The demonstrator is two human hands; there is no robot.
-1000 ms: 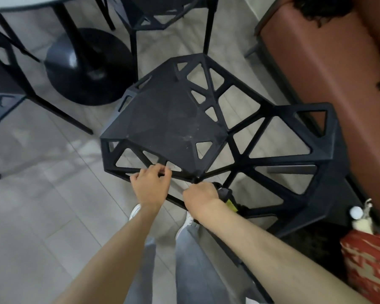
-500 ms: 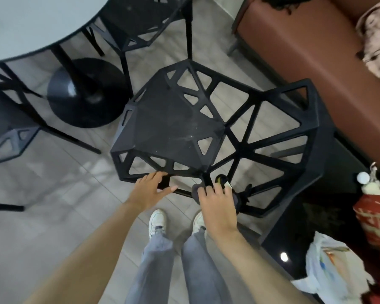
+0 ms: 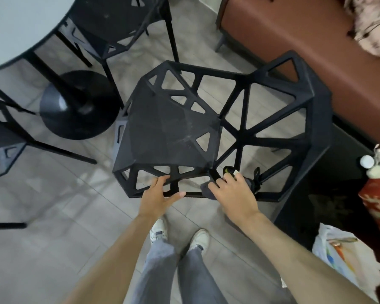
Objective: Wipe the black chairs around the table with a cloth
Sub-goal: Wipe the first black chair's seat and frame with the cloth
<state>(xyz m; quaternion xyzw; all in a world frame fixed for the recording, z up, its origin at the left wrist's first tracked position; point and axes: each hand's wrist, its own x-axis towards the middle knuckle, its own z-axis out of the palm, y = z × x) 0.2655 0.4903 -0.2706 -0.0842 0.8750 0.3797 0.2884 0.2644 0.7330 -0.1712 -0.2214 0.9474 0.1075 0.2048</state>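
The right hand (image 3: 234, 194), low and right of centre, presses a dark grey cloth (image 3: 205, 189) against the near edge of the black chair (image 3: 169, 130), fingers spread flat over it; something small with a yellow-green mark sits just past its fingertips, too hidden to name. The left hand (image 3: 157, 195), just left of it, lies open with fingers straight on the same lower bar, steadying the frame and holding nothing. The step in hand looks like wiping the chair's near rim, with the dusty, scuffed seat panel in mid-frame not yet clean; the next move probably calls for sliding the cloth along the bar or up onto the seat while the left hand braces the chair. Against the earliest picture, both hands have uncurled from a grip to flat contact, the view has pulled back to show more of the round table (image 3: 20, 25) at upper left, and a white plastic bag (image 3: 338, 260) now shows at lower right.
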